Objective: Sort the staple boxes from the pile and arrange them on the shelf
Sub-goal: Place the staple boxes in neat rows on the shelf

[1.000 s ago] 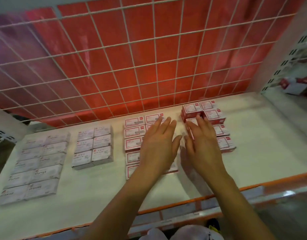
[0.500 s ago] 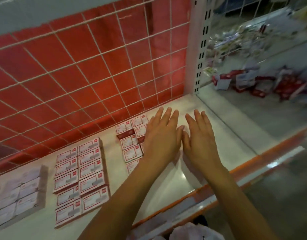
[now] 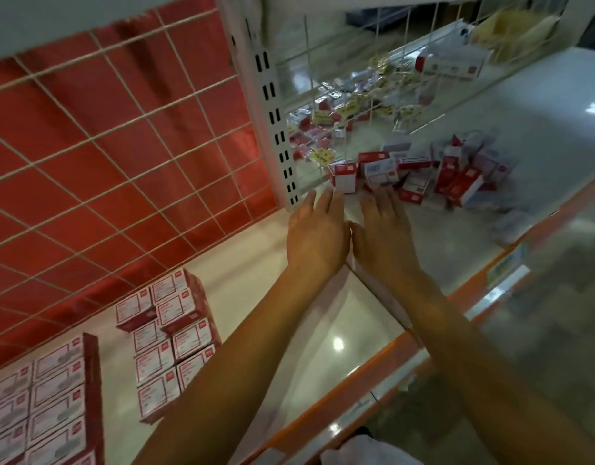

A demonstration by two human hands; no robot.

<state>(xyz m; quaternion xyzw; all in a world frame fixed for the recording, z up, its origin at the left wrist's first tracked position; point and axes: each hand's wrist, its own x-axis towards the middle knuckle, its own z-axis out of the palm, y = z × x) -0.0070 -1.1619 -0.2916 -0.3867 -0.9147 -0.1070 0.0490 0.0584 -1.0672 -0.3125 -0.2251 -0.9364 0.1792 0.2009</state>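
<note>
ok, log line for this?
left hand: open, empty | right hand: open, empty | pile: loose, just ahead of hands | arranged boxes: rows, lower left

My left forearm covers the near corner of the arranged staple boxes. Another block runs off the left edge. The pile is blurred, its labels unreadable.

- The cream flat shelf board looks smooth and glossy to me; a bright highlight sits on it.
- The small red-and-white staple boxes look like thin printed card, faintly satin.
- The white wire grid I take for painted metal.
- The red backing sheet behind it is shiny, creased plastic film.
- The white slotted upright post is matt painted metal.
</note>
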